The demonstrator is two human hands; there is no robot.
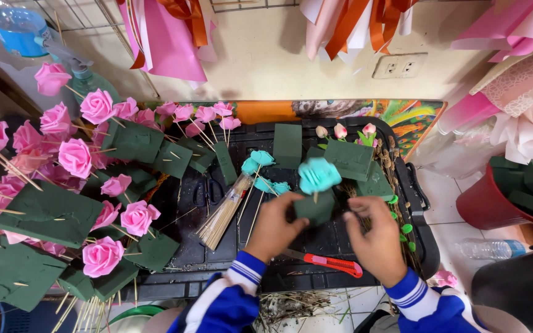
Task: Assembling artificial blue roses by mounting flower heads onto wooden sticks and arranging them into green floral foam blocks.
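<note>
My left hand grips a small dark green foam block over a black plastic case lid. A teal foam rose on a short stick stands in the top of that block. My right hand is just right of the block, its fingers pinched around thin dry twigs. Both sleeves are blue with white stripes. More teal roses on sticks lie on the case behind my left hand.
Pink foam roses on skewers stand in green foam blocks at left. A bundle of skewers, black scissors and a red utility knife lie on the case. A red bucket and a plastic bottle are at right.
</note>
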